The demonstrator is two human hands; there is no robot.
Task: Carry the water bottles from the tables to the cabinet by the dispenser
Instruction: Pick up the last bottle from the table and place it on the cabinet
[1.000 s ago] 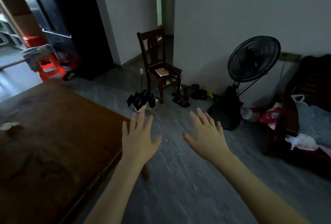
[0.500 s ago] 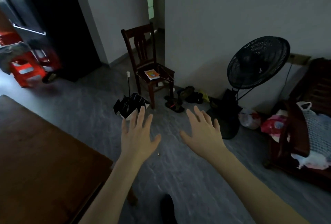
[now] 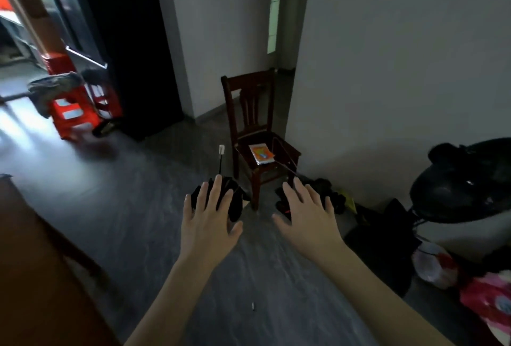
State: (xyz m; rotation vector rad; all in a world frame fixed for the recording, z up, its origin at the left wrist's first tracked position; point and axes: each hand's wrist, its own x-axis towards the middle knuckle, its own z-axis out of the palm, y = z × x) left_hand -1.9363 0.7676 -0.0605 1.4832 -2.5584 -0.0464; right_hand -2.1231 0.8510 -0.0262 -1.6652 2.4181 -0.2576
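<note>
No water bottle, cabinet or dispenser shows in the head view. My left hand (image 3: 208, 221) and my right hand (image 3: 305, 218) are both held out in front of me over the grey floor, palms down, fingers spread and straight, holding nothing. A corner of the brown wooden table (image 3: 36, 271) lies at the lower left, beside my left forearm.
A dark wooden chair (image 3: 257, 135) with a small packet on its seat stands ahead by the wall corner. A folded black umbrella (image 3: 221, 193) and shoes lie on the floor near it. A black fan (image 3: 464, 179) and bags fill the right. Red stools (image 3: 74, 102) stand far left.
The view has moved forward and swung left: the chair and umbrella are closer, the table has slid to the lower left, the fan has shifted right. Both hands stay spread and empty.
</note>
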